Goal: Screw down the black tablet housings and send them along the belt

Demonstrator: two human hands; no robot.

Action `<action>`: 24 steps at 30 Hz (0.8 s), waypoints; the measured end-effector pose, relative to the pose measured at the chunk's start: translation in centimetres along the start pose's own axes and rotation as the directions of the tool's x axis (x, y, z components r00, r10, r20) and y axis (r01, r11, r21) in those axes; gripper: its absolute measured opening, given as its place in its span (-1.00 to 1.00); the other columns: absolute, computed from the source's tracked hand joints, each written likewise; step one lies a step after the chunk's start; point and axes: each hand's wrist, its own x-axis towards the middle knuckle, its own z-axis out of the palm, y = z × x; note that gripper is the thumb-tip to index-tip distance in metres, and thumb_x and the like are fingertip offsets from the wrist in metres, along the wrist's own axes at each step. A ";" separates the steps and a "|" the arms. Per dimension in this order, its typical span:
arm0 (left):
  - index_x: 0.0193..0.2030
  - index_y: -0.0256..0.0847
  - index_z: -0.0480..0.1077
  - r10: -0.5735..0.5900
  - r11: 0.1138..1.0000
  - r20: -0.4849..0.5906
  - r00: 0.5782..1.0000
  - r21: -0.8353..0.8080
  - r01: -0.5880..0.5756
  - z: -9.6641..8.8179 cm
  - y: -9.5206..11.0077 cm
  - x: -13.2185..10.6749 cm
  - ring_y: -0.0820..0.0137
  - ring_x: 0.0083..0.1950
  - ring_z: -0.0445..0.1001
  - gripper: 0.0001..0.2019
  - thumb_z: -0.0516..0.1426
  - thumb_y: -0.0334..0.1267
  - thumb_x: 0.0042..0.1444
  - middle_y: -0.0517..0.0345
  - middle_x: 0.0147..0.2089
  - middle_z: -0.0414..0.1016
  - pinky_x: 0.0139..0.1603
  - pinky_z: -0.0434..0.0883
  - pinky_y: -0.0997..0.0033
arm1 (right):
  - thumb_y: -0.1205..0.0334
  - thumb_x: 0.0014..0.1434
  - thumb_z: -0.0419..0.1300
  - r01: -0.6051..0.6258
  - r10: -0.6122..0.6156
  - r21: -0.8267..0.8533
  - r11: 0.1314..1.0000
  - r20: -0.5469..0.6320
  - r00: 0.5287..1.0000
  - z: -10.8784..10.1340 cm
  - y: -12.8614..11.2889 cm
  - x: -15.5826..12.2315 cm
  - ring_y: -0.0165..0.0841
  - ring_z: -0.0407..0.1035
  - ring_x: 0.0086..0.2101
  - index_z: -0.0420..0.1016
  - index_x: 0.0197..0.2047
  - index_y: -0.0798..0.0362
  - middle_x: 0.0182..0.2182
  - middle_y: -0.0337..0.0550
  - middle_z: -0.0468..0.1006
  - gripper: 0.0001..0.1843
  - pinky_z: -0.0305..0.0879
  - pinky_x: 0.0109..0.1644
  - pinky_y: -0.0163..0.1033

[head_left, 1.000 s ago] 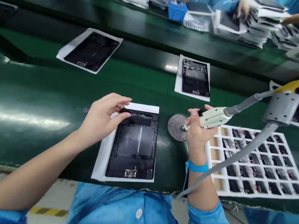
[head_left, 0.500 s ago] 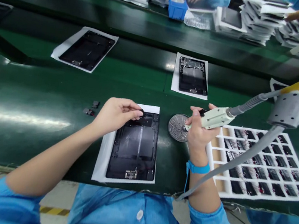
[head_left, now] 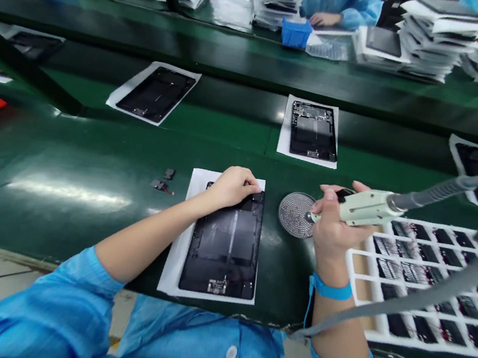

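The left hand (head_left: 235,187) was positioned palm down over the far end of the black tablet shell (head_left: 219,248), the bare forearm being slanted in from the near left and the knuckles raised. Thumb and forefinger were drawn close together at the shell's far right corner; whether anything was pinched between them could not be told, the fingertips being partly hidden. The shell was laid flat on a white sheet (head_left: 173,265) at the near edge of the green bench (head_left: 59,223), with the sheet's left margin exposed. By the right hand (head_left: 336,221) a pale green corded tool (head_left: 370,209) was firmly gripped, the fingers being wrapped round its barrel and the nose pointed left over a round perforated dish (head_left: 294,215); contact between tip and dish could not be confirmed. A blue band (head_left: 332,290) was worn on the right wrist, and the grey cable (head_left: 406,296) was seen crossing that forearm. To the right, a white compartmented tray (head_left: 362,277) was noted, filled mostly with dark parts. Small dark pieces (head_left: 169,174) were observed left of the sheet. Two further shells (head_left: 157,93) were seen beyond, each on its own sheet.
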 end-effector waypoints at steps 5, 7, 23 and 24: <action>-0.34 -0.13 0.72 0.064 0.993 -0.041 0.997 0.104 -0.059 1.8 -0.2 0.4 0.24 -0.14 0.66 -0.80 0.39 -0.39 0.36 0.10 -0.21 0.74 0.09 0.49 0.17 | 0.10 0.36 0.46 0.046 -0.045 -0.017 0.999 0.016 0.999 -0.1 -0.4 -0.1 -0.49 0.40 -0.62 0.46 0.18 -0.07 -0.23 -0.30 0.75 -0.58 0.49 -0.53 -0.26; -0.31 -0.13 0.72 0.095 0.983 -0.066 0.993 0.163 -0.084 2.2 -0.3 0.3 0.22 -0.10 0.63 -0.80 0.38 -0.39 0.38 0.08 -0.18 0.73 0.13 0.48 0.14 | 0.10 0.36 0.47 0.056 -0.056 -0.022 0.998 0.028 0.998 -0.1 -0.5 -0.3 -0.49 0.40 -0.62 0.45 0.19 -0.08 -0.23 -0.30 0.75 -0.57 0.47 -0.55 -0.26; -0.19 -0.19 0.70 0.227 0.930 0.023 0.974 0.291 -0.223 2.2 -0.5 0.1 0.17 -0.06 0.50 -0.85 0.35 -0.27 0.47 -0.02 -0.14 0.68 -0.01 0.37 0.18 | 0.07 0.36 0.44 -0.066 0.066 0.004 0.998 0.099 0.993 5.3 -3.0 0.3 -0.49 0.39 -0.61 0.46 0.16 -0.12 -0.23 -0.31 0.73 -0.61 0.44 -0.50 -0.22; -0.18 -0.19 0.70 0.230 0.931 0.028 0.973 0.286 -0.228 2.2 -0.4 0.1 0.16 -0.07 0.50 -0.85 0.35 -0.27 0.47 -0.02 -0.15 0.68 -0.01 0.37 0.18 | 0.05 0.36 0.44 -0.069 0.067 0.012 0.998 0.100 0.993 6.0 -2.8 0.2 -0.49 0.38 -0.62 0.45 0.16 -0.13 -0.24 -0.32 0.72 -0.61 0.43 -0.50 -0.22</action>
